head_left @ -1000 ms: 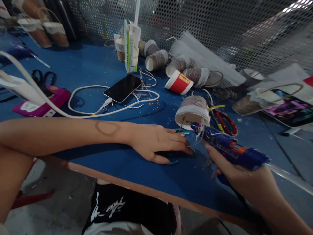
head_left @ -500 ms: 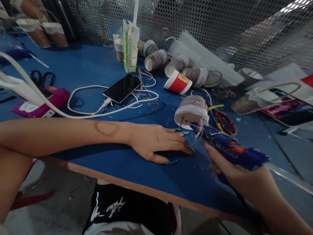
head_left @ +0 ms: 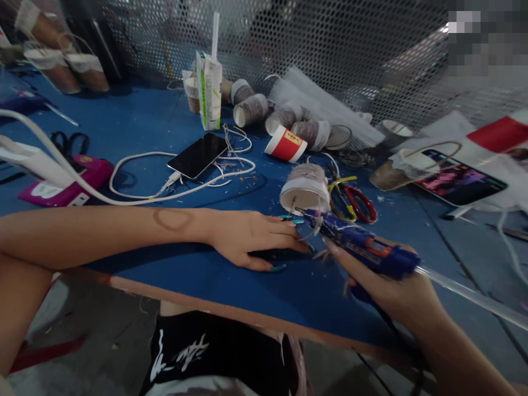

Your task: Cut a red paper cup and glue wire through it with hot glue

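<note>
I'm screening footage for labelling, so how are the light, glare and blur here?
Head view: dim overall, a bright streak behind the mesh panel; dark shadow under the left hand; the right hand's fingertips look smeared; pixelation hides the top right.

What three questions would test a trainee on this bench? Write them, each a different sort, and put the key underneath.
1. Multiple choice: what does the right hand grip?
a) the drink carton
b) the blue glue gun
c) the red-handled tool

2. True or false: a white cable is plugged into the phone with the dark screen.

3. Short answer: does the open end of the wrapped cup at the nozzle face the near table edge or the mesh screen?

Key: 1 b; 2 true; 3 the near table edge.
</note>
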A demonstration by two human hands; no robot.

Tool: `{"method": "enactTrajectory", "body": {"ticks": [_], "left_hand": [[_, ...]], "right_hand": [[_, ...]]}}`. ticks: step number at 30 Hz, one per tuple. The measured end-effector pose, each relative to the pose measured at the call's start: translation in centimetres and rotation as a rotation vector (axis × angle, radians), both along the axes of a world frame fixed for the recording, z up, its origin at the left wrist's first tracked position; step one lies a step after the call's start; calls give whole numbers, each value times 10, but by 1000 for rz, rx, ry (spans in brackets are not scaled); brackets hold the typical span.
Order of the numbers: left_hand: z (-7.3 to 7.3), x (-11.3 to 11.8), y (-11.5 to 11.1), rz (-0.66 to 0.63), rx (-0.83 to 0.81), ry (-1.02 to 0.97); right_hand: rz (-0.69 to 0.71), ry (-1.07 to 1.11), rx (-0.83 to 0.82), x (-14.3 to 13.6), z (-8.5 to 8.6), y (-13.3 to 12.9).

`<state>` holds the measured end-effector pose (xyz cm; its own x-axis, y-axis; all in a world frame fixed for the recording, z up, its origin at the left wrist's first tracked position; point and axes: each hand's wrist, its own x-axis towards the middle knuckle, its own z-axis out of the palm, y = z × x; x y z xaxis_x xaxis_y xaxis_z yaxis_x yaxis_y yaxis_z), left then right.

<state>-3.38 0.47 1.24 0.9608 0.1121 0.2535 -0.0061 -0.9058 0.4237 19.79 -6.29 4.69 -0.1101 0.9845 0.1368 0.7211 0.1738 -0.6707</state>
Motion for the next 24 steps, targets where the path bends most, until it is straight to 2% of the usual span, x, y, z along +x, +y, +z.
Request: {"method": "enactTrajectory", "body": {"ticks": [3,7,15,19,22,24], "left_hand": [[0,0,0,-3,9,-3],[0,-1,0,-11,9,-14],[1,-1,-1,18,-9,31],[2,-1,-1,17,-26,41],[2,-1,-1,11,-36,33],[2,-1,-1,6,-31,30]], "right_hand": [[-35,43,-112,0,-3,4],[-122,18,-73,-2,-3,7],[-98,-119,-88,-2,9,7],[-101,-85,-40,6,15,-11],[-197,-74,-6,25,17,-33],[-306,-131,79,49,18,-42]]}}
